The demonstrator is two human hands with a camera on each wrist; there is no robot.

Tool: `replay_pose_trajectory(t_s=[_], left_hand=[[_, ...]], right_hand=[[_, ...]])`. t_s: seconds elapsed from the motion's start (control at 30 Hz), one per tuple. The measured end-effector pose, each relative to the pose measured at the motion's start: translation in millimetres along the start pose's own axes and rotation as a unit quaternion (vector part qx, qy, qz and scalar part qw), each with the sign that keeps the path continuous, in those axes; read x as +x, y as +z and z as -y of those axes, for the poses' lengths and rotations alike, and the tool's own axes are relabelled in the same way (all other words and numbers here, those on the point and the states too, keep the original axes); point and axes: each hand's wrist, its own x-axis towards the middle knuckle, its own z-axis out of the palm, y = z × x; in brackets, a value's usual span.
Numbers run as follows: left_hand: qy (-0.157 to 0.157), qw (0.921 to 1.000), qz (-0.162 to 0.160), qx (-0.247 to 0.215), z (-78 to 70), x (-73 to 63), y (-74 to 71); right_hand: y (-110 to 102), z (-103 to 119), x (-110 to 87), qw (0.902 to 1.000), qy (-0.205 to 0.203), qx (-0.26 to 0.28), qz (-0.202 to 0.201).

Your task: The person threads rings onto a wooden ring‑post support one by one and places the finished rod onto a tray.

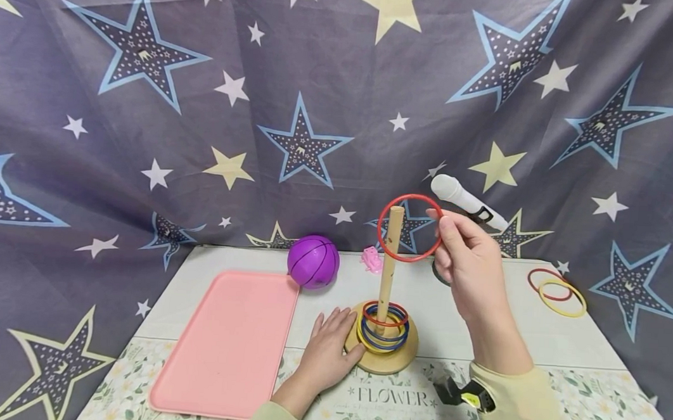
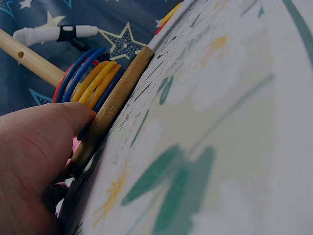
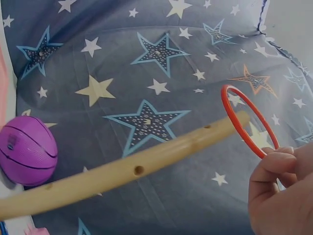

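Note:
My right hand (image 1: 473,265) pinches a red ring (image 1: 408,260) between thumb and fingers, held tilted at the top of a wooden peg (image 1: 387,279). In the right wrist view the peg's tip shows inside the ring (image 3: 257,110); whether the ring encircles it I cannot tell. Several red, blue and yellow rings (image 1: 383,347) lie stacked around the peg's foot on the round wooden base (image 1: 385,365). Against the base's left side rests my left hand (image 1: 329,352), fingers straight; its thumb (image 2: 80,115) presses on the base near the rings.
A pink tray (image 1: 226,344) lies left, with a purple ball (image 1: 313,262) at its far corner. Behind the peg are a small pink toy (image 1: 371,260) and a white microphone (image 1: 457,194). A loose yellow ring (image 1: 562,314) overlaps a red ring (image 1: 544,270) at right.

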Motion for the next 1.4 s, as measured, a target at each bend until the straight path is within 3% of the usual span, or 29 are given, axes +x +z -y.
replay_pose_trajectory(t_s=[0.63, 1.13, 1.4], left_hand=[[-0.007, 1.0, 0.003, -0.004, -0.4, 0.3, 0.3], [-0.01, 0.9999, 0.007, 0.002, -1.3, 1.2, -0.4], [-0.009, 0.9999, 0.007, -0.002, -3.2, 0.9, -1.7]], right_hand=[[-2, -40, -2.6, 0.9966, 0.079, -0.016, -0.017], [-26, -73, -13.2, 0.9788, 0.179, -0.096, -0.024], [-34, -92, -19.0, 0.9714, 0.213, -0.103, -0.018]])
